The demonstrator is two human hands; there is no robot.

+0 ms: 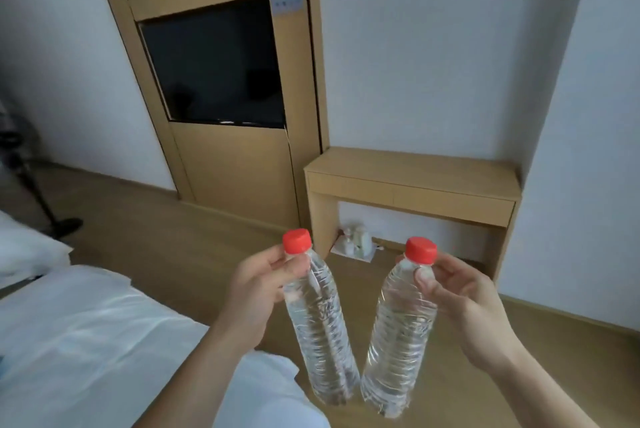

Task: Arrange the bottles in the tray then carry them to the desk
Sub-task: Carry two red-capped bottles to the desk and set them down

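left hand clamps left bottle neck | right hand clamps right bottle neck | table beyond hands

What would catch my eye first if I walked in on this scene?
Two clear water bottles with red caps, held up side by side near the bottom centre: the left hand pinches the neck of the left bottle, the right hand that of the right bottle. Behind them stands a bare wooden desk against the wall, and a dark screen set in wood panelling.
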